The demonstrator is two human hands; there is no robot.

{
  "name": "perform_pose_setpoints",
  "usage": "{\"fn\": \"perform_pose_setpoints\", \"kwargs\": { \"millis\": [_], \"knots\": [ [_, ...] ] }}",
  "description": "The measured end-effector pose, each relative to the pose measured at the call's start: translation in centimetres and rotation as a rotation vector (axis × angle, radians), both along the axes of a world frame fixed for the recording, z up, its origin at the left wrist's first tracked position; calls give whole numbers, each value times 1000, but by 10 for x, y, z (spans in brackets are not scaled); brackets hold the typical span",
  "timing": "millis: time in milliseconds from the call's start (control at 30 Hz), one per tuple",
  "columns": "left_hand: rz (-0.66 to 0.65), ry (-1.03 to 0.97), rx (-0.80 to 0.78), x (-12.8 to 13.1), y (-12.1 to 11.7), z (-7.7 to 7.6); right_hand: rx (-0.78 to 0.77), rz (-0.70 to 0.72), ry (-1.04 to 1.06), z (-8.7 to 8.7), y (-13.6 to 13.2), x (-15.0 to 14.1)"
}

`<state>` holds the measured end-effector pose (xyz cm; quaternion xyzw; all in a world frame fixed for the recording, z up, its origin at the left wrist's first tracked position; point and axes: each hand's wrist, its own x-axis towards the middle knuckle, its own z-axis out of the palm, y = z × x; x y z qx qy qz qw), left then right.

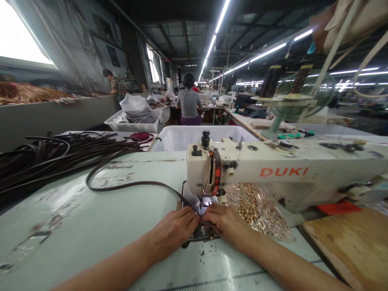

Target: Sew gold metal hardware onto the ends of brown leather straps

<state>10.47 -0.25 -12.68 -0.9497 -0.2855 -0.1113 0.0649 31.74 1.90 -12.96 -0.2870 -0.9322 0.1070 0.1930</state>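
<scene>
A dark brown leather strap [130, 184] curves over the pale green table from a pile at the left and ends under the needle of a cream sewing machine [273, 171] marked DUKI. My left hand [172, 231] and my right hand [226, 223] lie side by side on the metal needle plate [200, 233], fingertips pinching the strap's end just in front of the presser foot. The strap's tip is hidden beneath my fingers.
A heap of dark straps [45, 155] covers the table's left. A clear bag of gold metal rings [257, 210] lies right of the needle. A wooden board [351, 242] sits at the right, white bins [182, 137] behind. Other people work at far tables.
</scene>
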Motion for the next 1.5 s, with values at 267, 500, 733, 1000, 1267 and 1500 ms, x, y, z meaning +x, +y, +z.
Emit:
{"fn": "perform_pose_setpoints", "kwargs": {
  "millis": [267, 500, 733, 1000, 1267, 1500],
  "knots": [
    [-160, -55, -9, -8, 37, 0, -69, -348, -23, -12, -8, -9],
    [-56, -133, 109, -8, 30, -9, 72, -389, -131, -13, -13, -6],
    [-60, -113, 191, -12, 31, -17, 212, -328, -179, -17, -16, -10],
    [-62, -150, 249, -14, 33, -18, 237, -305, -107, -18, -14, -13],
    [-104, -167, 197, -20, 41, -25, 240, -313, -22, -25, -12, -13],
    [-102, -249, 52, -12, 43, -9, 210, -332, -84, -24, -10, -12]
  ]
}}
